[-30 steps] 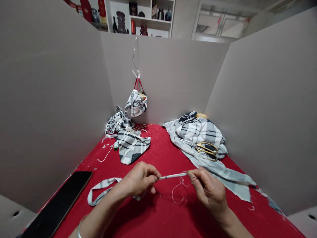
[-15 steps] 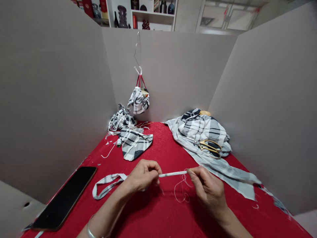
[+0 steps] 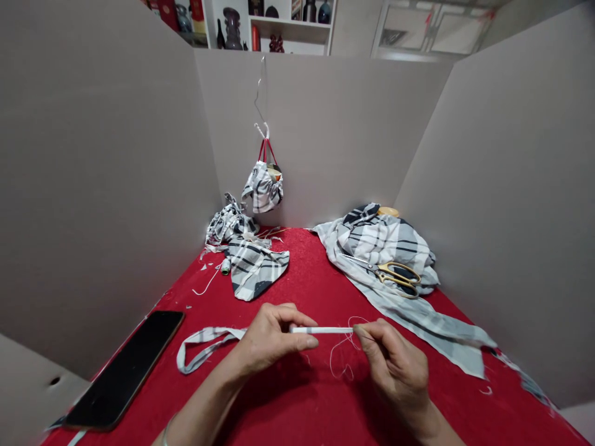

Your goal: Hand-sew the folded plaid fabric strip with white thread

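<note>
The left hand firmly grasps one end of a thin white rolled-fabric tube, held level above a red felt tabletop, while the right hand pinches its other end, where a loose white thread hangs. A narrow grey-and-white plaid fabric strip loops out beside the left wrist. Gold-handled steel scissors rest on a crumpled grey-and-white plaid cloth beyond the right hand.

Pale board walls enclose the space; vase-filled white shelves stand behind
</note>
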The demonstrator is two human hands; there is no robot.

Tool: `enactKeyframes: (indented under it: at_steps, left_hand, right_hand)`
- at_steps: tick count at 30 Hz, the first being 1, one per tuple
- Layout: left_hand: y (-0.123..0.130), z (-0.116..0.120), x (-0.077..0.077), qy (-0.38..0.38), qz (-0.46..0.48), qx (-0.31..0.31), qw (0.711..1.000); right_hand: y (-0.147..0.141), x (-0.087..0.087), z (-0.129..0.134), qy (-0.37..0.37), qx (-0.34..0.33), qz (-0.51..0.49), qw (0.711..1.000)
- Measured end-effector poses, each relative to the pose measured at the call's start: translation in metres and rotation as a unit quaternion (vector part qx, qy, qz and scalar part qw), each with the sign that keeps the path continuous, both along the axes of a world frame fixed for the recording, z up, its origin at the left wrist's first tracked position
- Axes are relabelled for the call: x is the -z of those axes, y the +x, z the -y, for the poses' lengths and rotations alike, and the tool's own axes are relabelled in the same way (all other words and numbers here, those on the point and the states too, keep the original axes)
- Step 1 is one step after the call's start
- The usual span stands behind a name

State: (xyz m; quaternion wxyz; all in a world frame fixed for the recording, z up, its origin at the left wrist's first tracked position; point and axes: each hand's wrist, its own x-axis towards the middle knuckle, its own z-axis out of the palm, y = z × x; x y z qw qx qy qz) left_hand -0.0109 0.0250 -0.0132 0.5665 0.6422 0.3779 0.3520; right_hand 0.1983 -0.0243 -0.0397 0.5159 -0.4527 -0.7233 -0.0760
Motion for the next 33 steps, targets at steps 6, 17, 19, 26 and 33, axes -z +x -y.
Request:
enactKeyframes:
  at_steps: [6, 17, 19, 26, 33]
  left_hand:
    - [-0.003, 0.003, 0.002, 0.016, 0.012, -0.019, 1.000]
    - [0.004, 0.011, 0.008, 0.082, 0.007, -0.059, 0.995]
    - [0.006, 0.012, 0.010, 0.041, 0.013, -0.071, 0.997]
    - [0.009, 0.006, 0.014, -0.079, -0.014, -0.066, 0.995]
    - [0.004, 0.000, 0.019, -0.088, -0.021, -0.059, 0.994]
  right_hand:
    - [0.000, 0.008, 0.001, -0.005, 0.008, -0.003, 1.000]
    - [-0.010, 0.008, 0.004, 0.001, 0.014, -0.027, 1.000]
    - [-0.011, 0.008, 0.003, -0.004, 0.019, -0.041, 0.999]
    - [-0.012, 0.008, 0.006, -0.023, -0.006, -0.051, 0.998]
    - [-0.015, 0.011, 0.007, -0.017, -0.016, -0.046, 0.999]
